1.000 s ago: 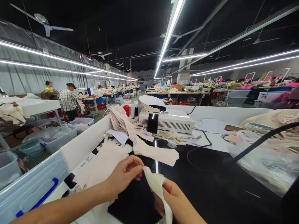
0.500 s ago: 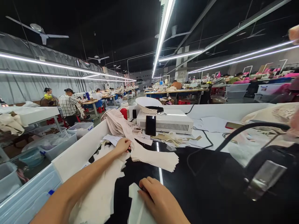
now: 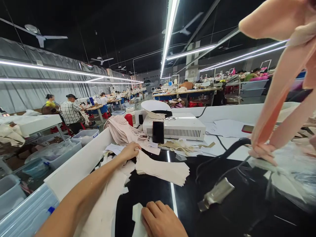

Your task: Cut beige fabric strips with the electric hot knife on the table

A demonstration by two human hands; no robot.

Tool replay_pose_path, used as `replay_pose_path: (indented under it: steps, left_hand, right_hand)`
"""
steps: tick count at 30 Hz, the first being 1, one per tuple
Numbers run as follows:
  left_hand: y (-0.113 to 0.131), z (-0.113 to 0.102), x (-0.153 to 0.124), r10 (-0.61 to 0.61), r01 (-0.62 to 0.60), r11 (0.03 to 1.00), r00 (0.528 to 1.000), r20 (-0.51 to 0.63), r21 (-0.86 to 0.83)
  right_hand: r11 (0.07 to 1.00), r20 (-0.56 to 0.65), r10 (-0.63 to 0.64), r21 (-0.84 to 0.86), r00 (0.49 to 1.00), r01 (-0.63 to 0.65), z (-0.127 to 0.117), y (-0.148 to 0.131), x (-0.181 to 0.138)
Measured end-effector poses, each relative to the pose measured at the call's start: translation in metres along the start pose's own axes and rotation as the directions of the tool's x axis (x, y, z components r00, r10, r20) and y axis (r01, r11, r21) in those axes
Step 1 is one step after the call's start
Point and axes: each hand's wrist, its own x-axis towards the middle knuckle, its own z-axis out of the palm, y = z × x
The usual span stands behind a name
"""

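Note:
My left hand pinches the near-left corner of a stack of cream fabric pieces, which lies fanned at its jagged right end on the black tabletop. Closer to me, my right hand rests palm down with bent fingers over a pale greenish-white piece, holding it; the fingertips are partly hidden. Under my left forearm spread more cream pieces. Behind the left hand a folded pink-beige fabric pile leans against the table's left wall.
A white vented box carries a white dish; a black phone leans on its front. Fabric scraps lie before it. At right hang pink fabric strips near a black cable and a metal piece. Co-workers sit beyond.
My right hand and the pale piece have slid a little towards me. My left hand keeps its pinch on the cream stack. The pink strips and metal piece now appear farther left.

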Motion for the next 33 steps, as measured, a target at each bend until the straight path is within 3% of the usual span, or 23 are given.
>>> replay_pose_path:
  steps: [11,16,19,22,25,27,31,33]
  left_hand:
    - [0.000,-0.016,-0.006,0.070,-0.070,0.998,0.997,-0.025,0.007]
    - [0.019,-0.035,-0.015,0.140,-0.141,0.989,0.990,-0.031,-0.035]
    - [0.037,-0.050,-0.025,0.192,-0.192,0.978,0.981,-0.007,-0.080]
    - [0.061,-0.067,-0.041,0.242,-0.235,0.964,0.969,0.048,-0.127]
    - [0.087,-0.085,-0.062,0.324,-0.298,0.937,0.936,0.137,-0.181]
    - [0.105,-0.096,-0.076,0.391,-0.348,0.912,0.898,0.200,-0.218]
    - [0.132,-0.111,-0.097,0.525,-0.432,0.837,0.808,0.268,-0.336]
    - [0.139,-0.115,-0.102,0.553,-0.430,0.811,0.785,0.279,-0.396]
  right_hand:
    - [1.000,-0.065,0.012,0.017,0.998,-0.011,-0.004,-0.003,0.004]
    - [0.985,0.025,0.063,0.161,0.998,-0.066,-0.019,0.000,0.007]
    - [0.954,-0.031,0.172,0.255,0.985,-0.159,-0.032,0.008,0.013]
    - [0.903,-0.148,0.340,0.327,0.929,-0.279,-0.044,0.021,0.021]
    - [0.805,-0.193,0.533,0.414,0.824,-0.424,-0.054,0.036,0.029]
    - [0.750,-0.145,0.581,0.478,0.801,-0.458,-0.060,0.046,0.034]
    - [0.659,0.112,0.474,0.612,0.873,-0.437,-0.081,0.053,0.038]
    - [0.628,0.195,0.423,0.641,0.885,-0.441,-0.094,0.048,0.035]
